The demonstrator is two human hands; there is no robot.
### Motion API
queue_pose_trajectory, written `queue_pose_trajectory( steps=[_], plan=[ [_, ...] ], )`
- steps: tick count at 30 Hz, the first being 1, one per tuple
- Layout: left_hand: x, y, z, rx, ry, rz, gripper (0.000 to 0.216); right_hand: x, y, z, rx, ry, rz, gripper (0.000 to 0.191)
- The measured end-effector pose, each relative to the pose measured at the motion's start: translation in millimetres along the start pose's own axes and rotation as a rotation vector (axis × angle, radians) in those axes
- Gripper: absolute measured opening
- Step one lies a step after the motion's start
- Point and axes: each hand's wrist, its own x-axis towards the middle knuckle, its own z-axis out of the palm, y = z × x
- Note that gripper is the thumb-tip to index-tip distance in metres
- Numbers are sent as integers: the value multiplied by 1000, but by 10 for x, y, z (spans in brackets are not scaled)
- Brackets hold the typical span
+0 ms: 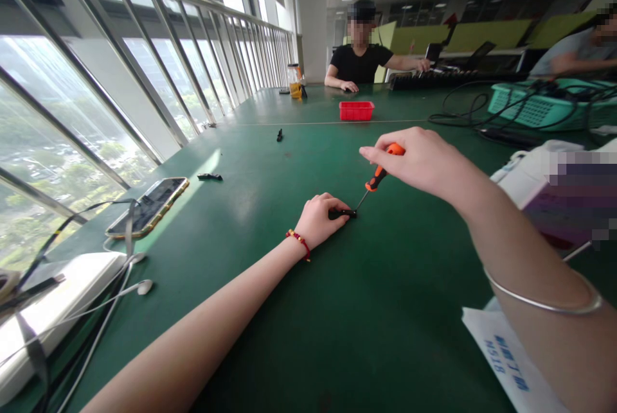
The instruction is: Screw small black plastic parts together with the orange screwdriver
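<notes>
My left hand (319,219) rests on the green table (270,310), fingers closed around a small black part (343,213) that it pins to the surface. My right hand (418,161) grips an orange-and-black screwdriver (378,176) by its handle, held tilted, with the metal tip touching the right end of the black part. A red string bracelet sits on my left wrist, a thin silver bangle on my right forearm.
A phone (149,205) and white earphones (139,286) lie at the left. Small black pieces (209,176) sit further out, one more black piece (279,135) beyond. A red bin (357,110), a teal basket (535,108) with cables, a paper label (511,361). Two people sit at the far end.
</notes>
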Motion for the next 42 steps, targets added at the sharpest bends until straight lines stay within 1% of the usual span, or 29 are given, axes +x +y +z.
queue_pose_trajectory(
  steps=[1, 2, 4, 5, 8, 10, 12, 14, 16, 20, 25, 34, 42],
  plan=[
    [0, 1, 0, -2, 1, 0, 17, -2, -3, 2, -6, 6, 4, 33],
    [0, 3, 1, -5, 2, -1, 17, -5, -7, 4, -9, 15, 5, 32],
    [-1, 4, 3, -7, 4, -3, 17, -7, -11, 12, 9, 40, -12, 21],
    [0, 3, 3, -7, 4, -3, 17, -7, -12, 20, 30, 45, -32, 19],
    [2, -3, 6, -6, 5, 2, 17, -2, -18, 53, 91, 22, -89, 18],
    [4, -8, 9, -8, 8, 8, 17, -4, -36, 72, 101, 25, -103, 25],
    [4, -11, 12, -10, 11, 10, 17, -11, -69, 85, 116, 99, -108, 31],
    [4, -13, 14, -12, 12, 8, 17, -21, -106, 96, 147, 190, -121, 28],
    [5, -13, 15, -13, 10, 5, 16, -29, -135, 116, 184, 229, -134, 24],
    [9, -14, 15, -3, 9, 2, 16, -27, -144, 182, 193, 213, -162, 20],
    [10, -17, 15, 4, 6, 3, 16, -11, -118, 233, 178, 218, -157, 20],
    [11, -22, 17, 19, 10, 6, 16, 7, -92, 265, 176, 181, -167, 22],
    [4, -18, 18, 12, 3, 1, 16, -14, -126, 234, 175, 209, -155, 20]
  ],
)
